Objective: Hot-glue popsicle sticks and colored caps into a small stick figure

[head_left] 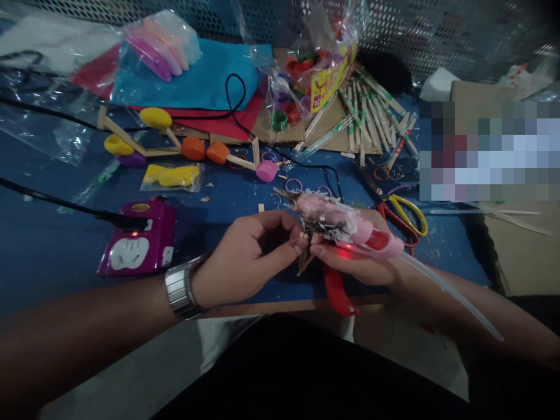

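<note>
My right hand (356, 262) is wrapped round a pink hot glue gun (363, 230), its front crusted with pale and dark residue. The gun's nozzle points up and left over the table, and a translucent glue stick (455, 291) trails from its back. A red light glows on its side. Close beside it, my left hand (245, 251), with a metal watch (181, 289) at the wrist, pinches a small wooden stick piece (303, 265) between thumb and forefinger. The fingertips of both hands nearly meet around this piece, and most of it is hidden.
Foam-capped wooden sticks (161, 150) lie behind my hands. A purple power box (140, 239) with a black cable sits left. Scissors (394, 210) rest right of the glue gun. Behind are a bag of coloured caps (301, 87), wrapped chopsticks (371, 111) and blue sheets (223, 70).
</note>
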Tool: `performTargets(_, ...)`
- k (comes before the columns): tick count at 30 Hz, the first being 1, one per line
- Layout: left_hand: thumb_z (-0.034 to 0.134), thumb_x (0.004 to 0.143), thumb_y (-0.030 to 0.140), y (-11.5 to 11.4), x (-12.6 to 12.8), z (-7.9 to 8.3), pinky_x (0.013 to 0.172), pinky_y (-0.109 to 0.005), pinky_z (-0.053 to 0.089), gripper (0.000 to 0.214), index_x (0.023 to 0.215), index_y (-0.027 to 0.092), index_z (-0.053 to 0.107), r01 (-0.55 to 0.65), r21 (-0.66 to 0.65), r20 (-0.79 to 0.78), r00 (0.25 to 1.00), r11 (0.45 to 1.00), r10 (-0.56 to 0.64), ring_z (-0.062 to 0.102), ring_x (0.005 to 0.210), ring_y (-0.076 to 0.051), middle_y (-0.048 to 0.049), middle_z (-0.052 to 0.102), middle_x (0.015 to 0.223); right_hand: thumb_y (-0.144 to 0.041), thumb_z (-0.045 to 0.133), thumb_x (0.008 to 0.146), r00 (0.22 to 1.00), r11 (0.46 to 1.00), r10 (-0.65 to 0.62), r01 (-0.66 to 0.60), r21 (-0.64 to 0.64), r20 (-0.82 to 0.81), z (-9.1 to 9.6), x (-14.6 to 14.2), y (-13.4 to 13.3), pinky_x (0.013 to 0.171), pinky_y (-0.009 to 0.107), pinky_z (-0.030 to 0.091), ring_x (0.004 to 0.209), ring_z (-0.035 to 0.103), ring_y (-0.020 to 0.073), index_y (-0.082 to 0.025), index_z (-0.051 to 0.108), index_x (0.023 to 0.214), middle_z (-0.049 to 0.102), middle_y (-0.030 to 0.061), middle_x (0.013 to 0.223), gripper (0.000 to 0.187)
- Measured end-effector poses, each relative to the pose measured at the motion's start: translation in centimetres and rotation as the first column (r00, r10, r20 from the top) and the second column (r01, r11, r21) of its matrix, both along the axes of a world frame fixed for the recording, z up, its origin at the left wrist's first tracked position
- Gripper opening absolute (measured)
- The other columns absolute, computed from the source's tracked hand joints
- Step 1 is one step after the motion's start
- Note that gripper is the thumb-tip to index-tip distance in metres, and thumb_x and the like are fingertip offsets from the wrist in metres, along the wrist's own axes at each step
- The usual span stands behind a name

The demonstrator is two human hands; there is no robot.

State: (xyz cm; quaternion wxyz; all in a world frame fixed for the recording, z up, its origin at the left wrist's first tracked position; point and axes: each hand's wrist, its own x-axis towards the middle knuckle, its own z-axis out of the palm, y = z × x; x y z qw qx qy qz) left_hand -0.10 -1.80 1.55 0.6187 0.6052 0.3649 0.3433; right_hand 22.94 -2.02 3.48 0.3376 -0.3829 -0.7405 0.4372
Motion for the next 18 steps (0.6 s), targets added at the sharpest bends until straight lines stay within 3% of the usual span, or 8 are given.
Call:
performTargets(4, 0.074, 0.101, 0.031, 0.01, -0.12, 0.04, 0.069, -0.023, 0.056, 0.018, 0.094, 0.015, 0.069, 0.026, -0.010, 0.014, 1.000, 1.000, -0.026, 0.063, 0.073, -0.013, -0.0026, 0.070, 0.082, -0.028, 0.082, 0.093, 0.995, 0.996, -0.091, 0.090, 0.029, 0.036, -0.29, 0.33, -0.07, 0.077, 0.031, 0.066, 0.080, 0.079, 0.0181, -0.024, 0.076, 0.088, 0.081, 0.0004, 0.088, 0.009)
performTargets(7, 0.075, 0.101, 0.034, -0.01, -0.14, -0.07, 0.069, -0.025, 0.057, 0.021, 0.095, 0.015, 0.070, 0.028, -0.011, 0.015, 1.000, 1.000, -0.027, 0.065, 0.073, -0.014, -0.0034, 0.072, 0.083, -0.031, 0.086, 0.091, 0.987, 0.985, -0.158, 0.159, -0.068, 0.015, -0.57, 0.36, -0.22, 0.072, 0.033, 0.066, 0.077, 0.077, 0.0187, -0.026, 0.077, 0.089, 0.081, 0.0015, 0.089, 0.010)
performTargets(10, 0.076, 0.101, 0.036, -0.03, -0.14, -0.24, 0.068, -0.026, 0.056, 0.023, 0.095, 0.015, 0.070, 0.023, 0.011, -0.005, 1.000, 1.000, -0.023, 0.065, 0.072, -0.014, -0.0033, 0.072, 0.082, -0.028, 0.086, 0.089, 0.990, 0.984, -0.139, 0.136, -0.114, -0.012, -0.56, 0.17, -0.29, 0.069, 0.029, 0.065, 0.074, 0.078, 0.0170, -0.023, 0.077, 0.087, 0.082, 0.0008, 0.086, 0.011)
performTargets(18, 0.075, 0.102, 0.030, 0.09, -0.10, -0.36, 0.071, -0.025, 0.055, 0.016, 0.094, 0.017, 0.071, 0.044, 0.130, -0.044, 0.998, 0.991, -0.039, 0.065, 0.075, -0.013, -0.0006, 0.072, 0.084, -0.020, 0.074, 0.091, 0.998, 0.999, -0.038, 0.038, -0.012, 0.040, -0.34, -0.17, 0.05, 0.063, 0.023, 0.059, 0.067, 0.074, 0.0141, -0.022, 0.071, 0.085, 0.079, -0.0006, 0.080, 0.007)
